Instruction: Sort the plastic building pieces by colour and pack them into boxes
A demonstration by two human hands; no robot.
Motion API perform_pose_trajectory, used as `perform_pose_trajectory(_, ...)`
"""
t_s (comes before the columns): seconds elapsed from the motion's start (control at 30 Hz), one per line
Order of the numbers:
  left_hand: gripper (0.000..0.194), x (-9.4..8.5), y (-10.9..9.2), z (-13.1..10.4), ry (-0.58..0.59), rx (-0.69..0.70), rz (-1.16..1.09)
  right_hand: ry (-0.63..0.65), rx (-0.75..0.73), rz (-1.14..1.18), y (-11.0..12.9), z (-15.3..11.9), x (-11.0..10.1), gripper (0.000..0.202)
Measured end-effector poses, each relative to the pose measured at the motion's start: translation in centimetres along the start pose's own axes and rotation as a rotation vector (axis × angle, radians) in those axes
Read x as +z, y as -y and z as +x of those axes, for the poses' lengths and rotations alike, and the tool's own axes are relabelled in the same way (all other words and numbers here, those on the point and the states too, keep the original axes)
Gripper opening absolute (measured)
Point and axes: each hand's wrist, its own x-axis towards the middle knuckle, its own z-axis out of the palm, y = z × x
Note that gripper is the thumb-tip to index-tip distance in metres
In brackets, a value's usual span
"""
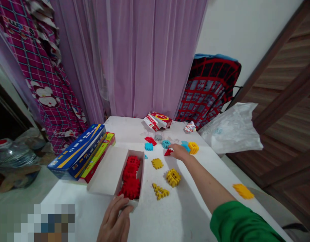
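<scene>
An open white cardboard box, lined with red toothed plastic building pieces, lies in front of me. My left hand grips its near end, fingertips over the edge by the red pieces. Farther off, my right hand is stretched across the table, its fingers closed on a red building piece. Around that hand are a blue toothed block, a yellow block and another red piece. Nearer lie a yellow square piece, a yellow cube-like block and a yellow triangle.
Blue and green-yellow boxes are stacked at the table's left. At the back sits a torn red-and-white carton, with a crumpled wrapper to its right. A white plastic bag hangs beyond the right edge, and a yellow piece lies near that edge.
</scene>
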Motion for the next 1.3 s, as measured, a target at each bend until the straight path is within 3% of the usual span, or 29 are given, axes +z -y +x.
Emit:
perform_pose_trajectory(0.17, 0.023, 0.1, 0.1, 0.3, -0.015, 0.008, 0.01, 0.068, -0.055, -0.055, -0.1, 0.4, 1.4, 0.053)
perform_pose_trajectory(0.43, 0.024, 0.1, 0.4, -0.2, 0.009, 0.006, 0.01, 0.086, -0.092, -0.083, -0.7, -0.2, 2.1, 0.036)
perform_pose_trajectory(0.7, 0.028, 0.0, -0.2, 0.0, 0.006, -0.037, 0.023, 0.127, -0.104, -0.091, 0.2, 0.2, 1.4, 0.026)
perform_pose_trajectory(0.87, 0.03, -0.1, -0.4, 0.1, 0.015, -0.048, 0.029, 0.097, -0.113, -0.051, 1.0, -0.8, -0.6, 0.028)
perform_pose_trajectory(0.97, 0.03, -0.2, -0.5, 0.2, 0.015, -0.06, 0.016, 0.034, -0.173, 0.005, 2.9, -1.9, -3.0, 0.031)
perform_pose_trajectory(1.1, 0.032, -0.2, -0.6, 0.3, 0.021, -0.074, 0.006, -0.05, -0.384, 0.123, 8.2, -3.5, -6.1, 0.029)
perform_pose_trajectory(1.3, 0.033, -0.3, -0.7, 0.2, 0.009, -0.077, 0.02, -0.004, -0.453, -0.019, 15.5, -4.3, -6.8, 0.032)
